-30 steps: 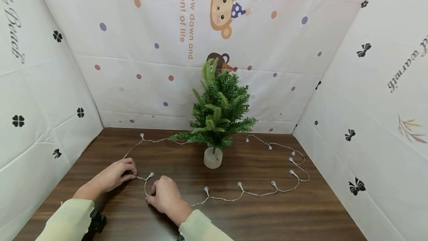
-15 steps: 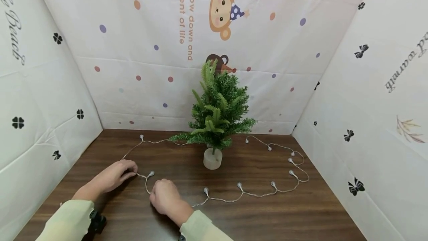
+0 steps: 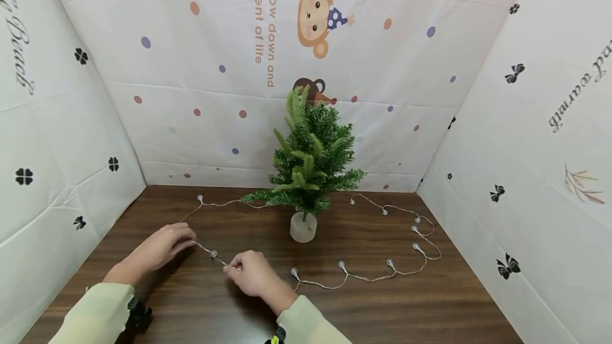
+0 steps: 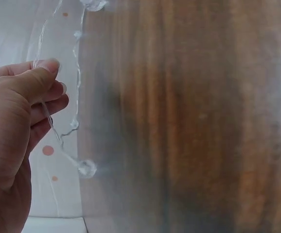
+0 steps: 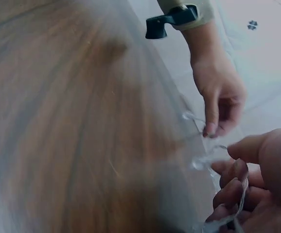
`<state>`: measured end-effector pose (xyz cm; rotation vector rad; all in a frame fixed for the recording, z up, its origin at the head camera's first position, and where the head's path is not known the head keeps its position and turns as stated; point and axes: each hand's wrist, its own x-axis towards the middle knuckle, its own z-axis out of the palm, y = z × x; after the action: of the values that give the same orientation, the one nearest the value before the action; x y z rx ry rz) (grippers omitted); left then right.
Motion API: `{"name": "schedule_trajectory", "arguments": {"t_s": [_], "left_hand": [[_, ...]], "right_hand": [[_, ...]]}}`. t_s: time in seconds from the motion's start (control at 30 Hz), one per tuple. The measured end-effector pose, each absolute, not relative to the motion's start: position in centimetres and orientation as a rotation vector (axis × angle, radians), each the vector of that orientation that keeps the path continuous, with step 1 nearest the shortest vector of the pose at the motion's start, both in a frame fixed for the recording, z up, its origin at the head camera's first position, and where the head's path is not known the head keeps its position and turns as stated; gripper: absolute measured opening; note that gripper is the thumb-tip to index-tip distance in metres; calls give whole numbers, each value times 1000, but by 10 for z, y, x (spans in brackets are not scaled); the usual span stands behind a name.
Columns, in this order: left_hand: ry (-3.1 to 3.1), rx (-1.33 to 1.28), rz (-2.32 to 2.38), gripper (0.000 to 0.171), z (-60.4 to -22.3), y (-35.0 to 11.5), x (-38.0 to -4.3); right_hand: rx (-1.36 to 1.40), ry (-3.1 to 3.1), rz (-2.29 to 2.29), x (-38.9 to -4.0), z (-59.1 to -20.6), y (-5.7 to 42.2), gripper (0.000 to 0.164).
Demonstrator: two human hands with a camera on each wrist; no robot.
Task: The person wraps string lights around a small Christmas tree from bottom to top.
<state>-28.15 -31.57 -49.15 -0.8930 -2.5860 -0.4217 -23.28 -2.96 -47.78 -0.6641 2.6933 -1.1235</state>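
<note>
Room lies between light string [image 3: 341, 265] and blocking tree [image 3: 313, 155].

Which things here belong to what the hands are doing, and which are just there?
Part of the job:
string of lights, pinched by the left hand and right hand
green tree, probably: untouched, but the string spreads to both sides of it

Just there:
wooden table, only the work surface
printed backdrop, behind and beside the table
</note>
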Motion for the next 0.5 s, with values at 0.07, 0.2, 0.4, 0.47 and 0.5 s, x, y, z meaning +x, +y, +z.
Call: {"name": "schedule_trajectory", "arguments": {"t_s": [0.07,0.2,0.4,0.47,0.5], "left_hand": [[-2547,-914,-418,20,-490,-315,-283],[-2518,-932,-444,20,-485,-316,-284],[-2662,-838,-611,6,-475,-314,-286],[-2712,-793,-670,3,-471,-313,-287],[-2722,-779,-695,3,-469,-312,-287]], "right_hand": [[-692,2672,-1162,-235,-476,-20,28],[-723,2623,-1283,-240,-472,-2,29],[-701,2543,-1440,-244,-464,25,32],[-682,2495,-1509,-245,-462,34,32],[-664,2463,-1557,-245,-460,39,31]]}}
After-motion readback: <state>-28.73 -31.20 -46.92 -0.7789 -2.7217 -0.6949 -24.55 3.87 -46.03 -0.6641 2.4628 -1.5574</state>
